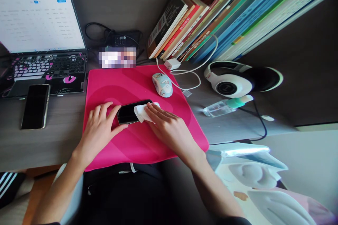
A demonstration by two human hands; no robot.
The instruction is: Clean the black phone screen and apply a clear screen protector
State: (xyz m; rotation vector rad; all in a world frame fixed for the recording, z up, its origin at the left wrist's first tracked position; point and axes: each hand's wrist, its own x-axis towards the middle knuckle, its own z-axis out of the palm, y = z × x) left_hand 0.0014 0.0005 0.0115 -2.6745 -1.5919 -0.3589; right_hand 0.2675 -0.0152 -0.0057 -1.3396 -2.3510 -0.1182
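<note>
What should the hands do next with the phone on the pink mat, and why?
Probably slide the tissue a little left across the phone. The right hand has the tissue over the right part of the screen, the left part is uncovered, and the left hand is at the left end, where it could help steady things.

The person is wearing black clothing (126,198), its dark fabric covering the lap, where a thin white cord (132,167) is curving near the top. Dark sleeves (233,220) are bordering bare forearms (211,182); the left hand (99,124) and right hand (169,124) are showing slim, bare fingers.
</note>
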